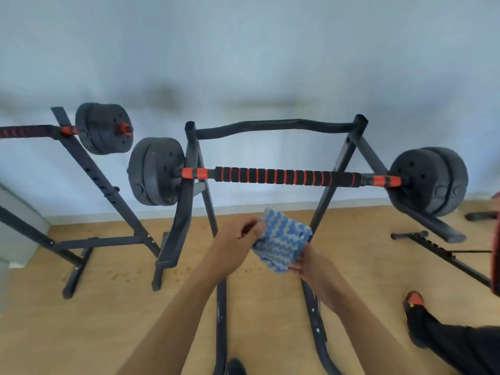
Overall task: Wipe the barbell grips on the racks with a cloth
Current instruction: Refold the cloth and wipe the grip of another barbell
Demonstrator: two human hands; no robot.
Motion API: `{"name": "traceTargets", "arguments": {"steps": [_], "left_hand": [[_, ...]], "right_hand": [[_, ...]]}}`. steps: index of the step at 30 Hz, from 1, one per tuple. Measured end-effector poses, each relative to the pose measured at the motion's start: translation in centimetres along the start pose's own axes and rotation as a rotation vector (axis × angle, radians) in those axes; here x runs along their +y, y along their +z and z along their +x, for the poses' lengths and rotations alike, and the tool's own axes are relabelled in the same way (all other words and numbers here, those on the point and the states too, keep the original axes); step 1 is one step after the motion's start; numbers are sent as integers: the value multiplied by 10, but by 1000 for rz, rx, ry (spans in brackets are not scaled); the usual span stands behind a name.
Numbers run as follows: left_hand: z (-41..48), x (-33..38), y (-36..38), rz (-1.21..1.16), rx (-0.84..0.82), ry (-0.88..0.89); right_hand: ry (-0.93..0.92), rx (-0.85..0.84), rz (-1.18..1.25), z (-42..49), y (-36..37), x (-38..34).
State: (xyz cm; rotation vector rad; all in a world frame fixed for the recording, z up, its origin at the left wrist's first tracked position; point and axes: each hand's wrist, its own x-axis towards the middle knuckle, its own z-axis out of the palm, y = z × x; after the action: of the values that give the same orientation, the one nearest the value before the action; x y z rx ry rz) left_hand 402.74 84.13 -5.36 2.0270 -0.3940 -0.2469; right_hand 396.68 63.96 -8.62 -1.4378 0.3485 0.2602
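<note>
- Pale wall [243, 50] across the far side, with a white skirting board [243, 209] along its foot.
- Wooden floor [108, 334], speckled with small marks.
- Black and orange shoe [413, 301] and dark trouser leg [460, 345], near right.
- Grey panel [16, 234] at the left edge.

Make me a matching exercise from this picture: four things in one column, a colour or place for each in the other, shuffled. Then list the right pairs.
1. cloth
2. barbell grip
3. weight plates
4. curved bar

A. lies across the top of the rack
B. blue and white, held between the left hand and the right hand
C. black with red rings
D. plain black discs

Pairs: 1-B, 2-C, 3-D, 4-A
</note>
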Motion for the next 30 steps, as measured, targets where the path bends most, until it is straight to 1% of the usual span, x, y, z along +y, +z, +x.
{"name": "traceTargets", "arguments": {"steps": [2, 3, 5, 9, 11, 13, 16, 19, 22, 24, 26, 30], "left_hand": [[27, -5, -2, -48, 82, -46], [27, -5, 0, -41, 81, -48], [37, -6, 3, -80, 111, -69], [85, 4, 9, -203, 239, -156], [102, 6, 15, -271, 282, -195], [117, 11, 22, -271, 340, -219], [136, 16, 27, -209, 394, -232], [144, 24, 28, -226, 466, -251], [141, 25, 26, -296, 563, -391], [139, 20, 26, -381, 542, -483], [138, 11, 25, -432, 503, -505], [138, 9, 14, -293, 394, -455]], "right_hand": [[30, -56, 131, 28, -5, -16], [21, -75, 171, 25, -3, -20], [-10, -125, 164, 36, -7, -30], [-41, -169, 133, 88, -24, -67], [-4, -229, 195, 112, -32, -82], [45, -293, 210, 136, -41, -99], [69, -410, 123, 167, -46, -127], [44, -435, 3, 194, -40, -142], [22, -467, -57, 206, -28, -148], [-11, -481, -143, 211, -21, -151], [-80, -483, -241, 214, -17, -156], [-182, -436, -298, 220, -21, -177]]}}
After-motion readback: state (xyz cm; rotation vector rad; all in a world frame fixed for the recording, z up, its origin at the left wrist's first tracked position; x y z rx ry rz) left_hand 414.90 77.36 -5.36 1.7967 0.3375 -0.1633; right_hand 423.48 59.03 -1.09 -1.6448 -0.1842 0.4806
